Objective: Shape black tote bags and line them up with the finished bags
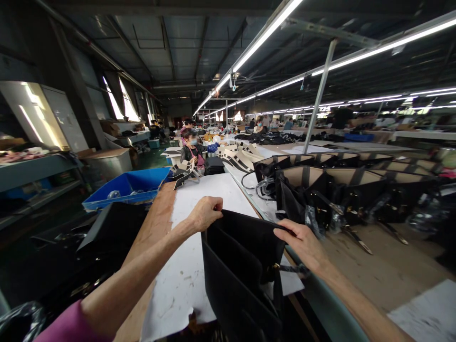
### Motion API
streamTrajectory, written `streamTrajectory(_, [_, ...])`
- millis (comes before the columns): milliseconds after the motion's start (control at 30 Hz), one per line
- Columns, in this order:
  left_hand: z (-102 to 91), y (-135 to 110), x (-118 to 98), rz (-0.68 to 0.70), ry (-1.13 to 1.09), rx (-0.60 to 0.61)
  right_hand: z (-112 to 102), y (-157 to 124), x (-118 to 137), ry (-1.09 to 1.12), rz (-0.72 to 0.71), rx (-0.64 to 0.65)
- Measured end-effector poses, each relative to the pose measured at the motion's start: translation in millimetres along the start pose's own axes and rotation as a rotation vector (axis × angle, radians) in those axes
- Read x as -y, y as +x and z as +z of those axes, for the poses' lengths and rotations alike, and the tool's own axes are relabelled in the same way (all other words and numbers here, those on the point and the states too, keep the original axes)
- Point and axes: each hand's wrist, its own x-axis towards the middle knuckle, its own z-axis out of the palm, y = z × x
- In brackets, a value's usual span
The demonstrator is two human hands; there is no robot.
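A black handbag [235, 270] stands in front of me, its mouth open toward me. My left hand [207, 213] pinches the far rim at the left corner. With thumb and fingers, my right hand [302, 242] grips the same rim at its right end. Metal hardware and a strap wrapped in clear plastic show on the bag's right side. The bag's lower part runs out of view at the bottom. Under and behind it lies white paper [188, 256] on a wooden tabletop [156, 213].
On the right table stand rows of black bags [327, 190] with beige insides and plastic-wrapped straps. A blue bin [124, 187] sits at the left, with black bags [110, 232] nearer me. Beyond the paper are pale cut strips [238, 159] and a co-worker [192, 152].
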Motion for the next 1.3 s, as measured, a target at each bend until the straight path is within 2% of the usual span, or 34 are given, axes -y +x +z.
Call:
streamTrajectory(133, [2.2,1.3,2.9,-0.002,-0.071,-0.007,0.3,2.4,0.5,-0.022,-0.025,-0.046])
streamTrajectory(233, [6.2,2.1,8.5,-0.016,-0.251,0.012,-1.0,5.3,7.0,-0.059,-0.065,-0.111])
streamTrajectory(333, [8.9,3.1,13.5,-0.056,-0.417,0.083,-2.2,8.4,13.6,-0.075,-0.097,-0.085])
streamTrajectory(567, [5.1,3.6,19.4,-0.091,-0.589,0.170,-3.0,12.3,10.6,-0.015,-0.085,-0.030])
streamTrajectory(667, [4.4,3.0,21.4,-0.121,-0.626,0.187,-2.8,13.6,10.7,-0.064,-0.102,-0.025])
streamTrajectory(833, [6.4,1.3,20.7,-0.125,-0.659,0.158,4.2,17.3,11.5,-0.314,-0.203,-0.114])
streamTrajectory(900, [7.0,0.4,19.3,-0.124,-0.666,0.138,8.3,20.4,12.4,-0.361,-0.231,-0.112])
streamTrajectory(1133, [7.3,-0.9,20.0,-0.147,-0.706,0.139,14.2,31.1,21.3,-0.226,-0.221,-0.041])
streamTrajectory(1300, [6.9,-1.3,20.2,-0.170,-0.737,0.130,14.3,33.0,21.6,-0.317,-0.230,-0.060])
